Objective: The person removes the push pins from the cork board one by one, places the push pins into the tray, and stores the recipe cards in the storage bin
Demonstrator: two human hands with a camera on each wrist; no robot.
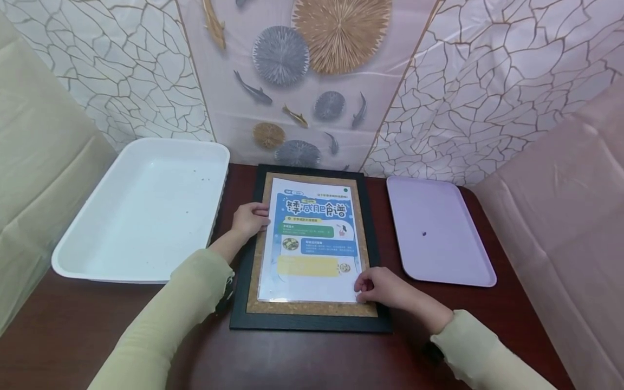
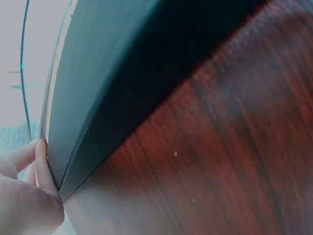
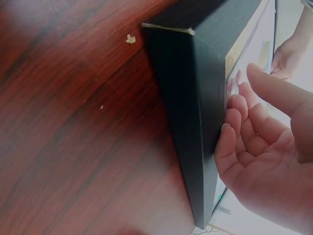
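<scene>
Pale sleeves point(image 1: 161, 319), left hand point(image 1: 249, 219), right hand point(image 1: 382, 287), seemingly touching poster point(image 1: 312, 244).

one printed sheet point(image 1: 317, 290), one framed cork board point(image 1: 312, 323), two trays point(image 1: 141, 216) point(image 1: 443, 254)

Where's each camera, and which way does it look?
Head: on the head, facing forward and down at the printed sheet and framed board; left hand, right hand and sleeves show.
Left wrist: on that wrist, facing along the framed board's edge and the table; left hand shows, lower left.
Right wrist: on that wrist, facing the framed board's corner; right hand shows large, left hand beyond.
Head and right wrist share both hands.
</scene>
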